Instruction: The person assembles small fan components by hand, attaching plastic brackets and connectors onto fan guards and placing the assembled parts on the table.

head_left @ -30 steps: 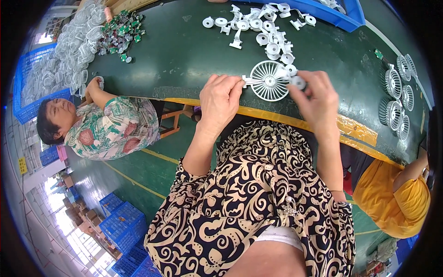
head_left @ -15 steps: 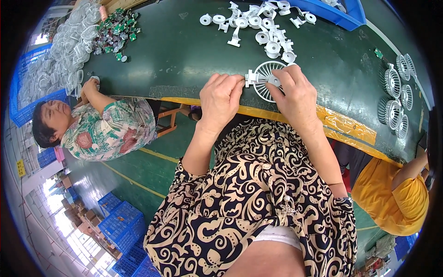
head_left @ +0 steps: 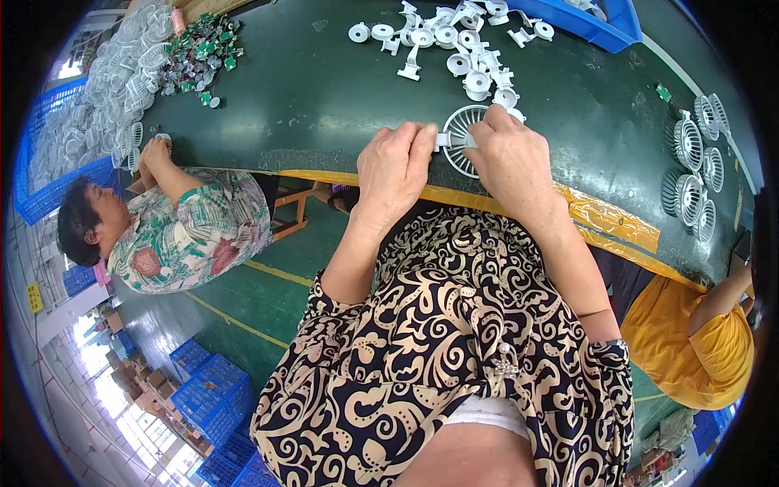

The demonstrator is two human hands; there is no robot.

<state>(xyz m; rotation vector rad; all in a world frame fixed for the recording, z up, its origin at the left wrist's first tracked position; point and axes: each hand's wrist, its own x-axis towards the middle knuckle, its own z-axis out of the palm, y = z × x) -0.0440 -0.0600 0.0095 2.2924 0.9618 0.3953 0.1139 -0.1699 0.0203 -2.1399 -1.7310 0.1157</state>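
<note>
A white round fan grille [head_left: 458, 165] with radial ribs lies at the near edge of the table, between my hands. A white plastic bracket [head_left: 442, 141] lies across it, its squared end sticking out past the left rim. My left hand [head_left: 395, 169] is closed, with thumb and forefinger pinching that end. Over the right half of the grille, my right hand [head_left: 513, 162] is closed, fingers bent down at the middle. It covers the hub and the bracket's round end, so the exact contact there is hidden.
Loose white brackets [head_left: 477, 84] lie beyond my hands, near a blue bin [head_left: 596, 31]. Finished-looking grilles [head_left: 689, 144] stand at the right. Far left are small green circuit boards [head_left: 199, 57] and heaped grilles [head_left: 122, 73]. A co-worker [head_left: 182, 231] sits left, another person [head_left: 690, 341] right.
My right hand has shifted slightly left, and its fingers now cover the hub that showed before. My left hand has moved slightly right, covering more of the bracket's squared end.
</note>
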